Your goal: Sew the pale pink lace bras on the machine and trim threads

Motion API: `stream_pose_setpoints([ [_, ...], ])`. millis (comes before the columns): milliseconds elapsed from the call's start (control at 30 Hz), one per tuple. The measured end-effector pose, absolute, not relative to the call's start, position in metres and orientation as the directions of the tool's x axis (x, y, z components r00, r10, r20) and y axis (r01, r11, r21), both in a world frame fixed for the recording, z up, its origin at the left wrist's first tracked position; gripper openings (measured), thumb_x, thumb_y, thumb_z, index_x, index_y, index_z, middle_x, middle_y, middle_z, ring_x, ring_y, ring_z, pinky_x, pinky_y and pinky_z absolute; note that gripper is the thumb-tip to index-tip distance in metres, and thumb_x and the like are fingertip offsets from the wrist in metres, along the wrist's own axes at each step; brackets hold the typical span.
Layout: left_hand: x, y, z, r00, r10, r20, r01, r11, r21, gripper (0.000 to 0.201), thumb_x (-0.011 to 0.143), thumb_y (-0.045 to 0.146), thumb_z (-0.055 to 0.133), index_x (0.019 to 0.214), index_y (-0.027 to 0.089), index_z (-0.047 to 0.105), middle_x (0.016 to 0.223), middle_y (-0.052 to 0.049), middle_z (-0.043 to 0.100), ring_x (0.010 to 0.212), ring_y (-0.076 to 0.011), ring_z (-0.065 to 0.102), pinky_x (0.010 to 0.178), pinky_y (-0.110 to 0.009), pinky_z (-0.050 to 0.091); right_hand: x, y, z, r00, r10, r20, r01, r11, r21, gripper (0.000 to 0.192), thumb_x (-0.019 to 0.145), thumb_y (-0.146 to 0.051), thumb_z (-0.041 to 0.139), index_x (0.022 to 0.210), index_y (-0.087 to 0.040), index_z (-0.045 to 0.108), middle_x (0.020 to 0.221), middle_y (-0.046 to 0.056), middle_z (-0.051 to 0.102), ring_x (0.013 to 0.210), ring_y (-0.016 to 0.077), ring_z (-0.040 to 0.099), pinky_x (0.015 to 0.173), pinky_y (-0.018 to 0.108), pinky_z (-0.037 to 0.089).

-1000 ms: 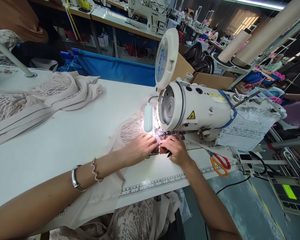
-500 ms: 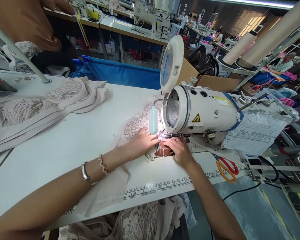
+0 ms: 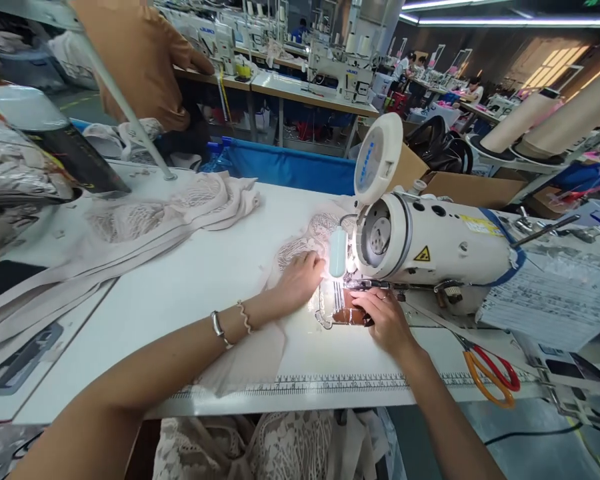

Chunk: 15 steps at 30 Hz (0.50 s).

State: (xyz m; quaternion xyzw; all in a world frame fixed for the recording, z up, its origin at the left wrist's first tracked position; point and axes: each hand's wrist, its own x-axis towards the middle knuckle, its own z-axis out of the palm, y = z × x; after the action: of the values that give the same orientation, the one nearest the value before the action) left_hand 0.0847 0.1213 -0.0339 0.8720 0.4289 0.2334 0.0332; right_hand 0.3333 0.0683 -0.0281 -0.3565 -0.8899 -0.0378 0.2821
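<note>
Fig. | I see left hand [image 3: 300, 280] flat, fingers together, pressing lace fabric [image 3: 300, 250] on surface [image 3: 180, 287] | right hand [image 3: 385, 320] pinching fabric beside needle [image 3: 347, 280] | risk: fingertips so close could be pricked; uneven pressure could skew the seam.

1. Under my left hand [image 3: 300, 283], the fabric [image 3: 300, 250] is pale beige with an openwork lace pattern.
2. By my right hand [image 3: 387, 320], I see a white sewing machine [image 3: 440, 250] bearing a yellow-and-black warning triangle [image 3: 422, 255].
3. Right of that hand, scissors [image 3: 490, 373] show one red and one orange handle.
4. Beyond my left hand: beige lace pieces [image 3: 170, 213], a blue bin [image 3: 290, 170].
</note>
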Motion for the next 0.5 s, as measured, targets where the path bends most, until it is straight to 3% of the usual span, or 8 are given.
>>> stream_pose_setpoints([
  [100,0.046,0.132,-0.030,0.403,0.837,0.371,0.818,-0.511,0.263,0.048,0.094,0.032,0.058,0.135,0.011,0.047,0.129,-0.021,0.057,0.120,-0.0338,0.054,0.097,-0.047,0.047,0.336,0.061,-0.022,-0.608,0.629,0.484,0.648,0.746,-0.155,0.048,0.077,0.009,0.039,0.102,-0.021,0.067,0.109,0.007,0.076,0.098,0.0244,0.065,0.083,0.040,0.055],
  [167,0.000,0.135,-0.019,0.298,0.871,0.390,0.872,-0.415,0.260,0.050,0.096,0.034,0.053,0.139,0.010,0.042,0.136,-0.024,0.053,0.127,-0.0368,0.050,0.103,-0.053,0.043,0.339,0.050,-0.019,-0.609,0.646,0.459,0.648,0.740,-0.181,0.053,0.072,0.010,0.037,0.103,-0.022,0.066,0.111,0.006,0.075,0.098,0.0246,0.065,0.082,0.041,0.055],
  [200,-0.027,0.134,-0.012,0.195,0.891,0.410,0.910,-0.320,0.263,0.051,0.097,0.033,0.048,0.139,0.006,0.039,0.139,-0.029,0.049,0.130,-0.0409,0.046,0.104,-0.058,0.040,0.341,0.043,-0.018,-0.607,0.653,0.453,0.650,0.736,-0.190,0.056,0.069,0.011,0.037,0.104,-0.022,0.066,0.113,0.006,0.075,0.098,0.0246,0.064,0.082,0.041,0.055],
  [267,-0.082,0.125,0.002,-0.121,0.902,0.415,0.975,0.028,0.223,0.047,0.098,0.034,0.042,0.135,0.004,0.044,0.140,-0.032,0.046,0.133,-0.0459,0.043,0.104,-0.061,0.039,0.343,0.030,-0.017,-0.602,0.657,0.453,0.651,0.733,-0.198,0.061,0.061,0.011,0.036,0.105,-0.022,0.065,0.114,0.004,0.074,0.098,0.0244,0.064,0.082,0.041,0.054],
  [333,-0.129,0.110,0.013,-0.271,0.925,0.265,0.960,0.242,0.137,0.041,0.096,0.030,0.042,0.126,0.002,0.050,0.132,-0.034,0.052,0.128,-0.0495,0.048,0.098,-0.063,0.042,0.344,0.018,-0.017,-0.602,0.654,0.458,0.647,0.736,-0.202,0.063,0.056,0.009,0.037,0.103,-0.022,0.065,0.113,0.004,0.075,0.096,0.0245,0.065,0.082,0.041,0.054],
  [433,-0.169,0.090,0.022,-0.268,0.958,0.104,0.961,0.257,0.105,0.030,0.084,0.019,0.053,0.111,0.008,0.060,0.114,-0.025,0.064,0.110,-0.0420,0.063,0.091,-0.052,0.050,0.341,0.008,-0.019,-0.606,0.636,0.478,0.627,0.751,-0.206,0.064,0.052,0.005,0.038,0.103,-0.024,0.064,0.112,0.003,0.075,0.093,0.0250,0.066,0.081,0.041,0.054],
  [500,-0.178,0.085,0.025,-0.256,0.964,0.078,0.962,0.246,0.117,0.028,0.079,0.017,0.058,0.105,0.011,0.062,0.112,-0.021,0.066,0.105,-0.0361,0.066,0.090,-0.044,0.051,0.338,0.005,-0.019,-0.611,0.620,0.492,0.614,0.764,-0.200,0.064,0.052,0.005,0.038,0.103,-0.025,0.064,0.111,0.002,0.075,0.092,0.0255,0.066,0.079,0.041,0.055],
])
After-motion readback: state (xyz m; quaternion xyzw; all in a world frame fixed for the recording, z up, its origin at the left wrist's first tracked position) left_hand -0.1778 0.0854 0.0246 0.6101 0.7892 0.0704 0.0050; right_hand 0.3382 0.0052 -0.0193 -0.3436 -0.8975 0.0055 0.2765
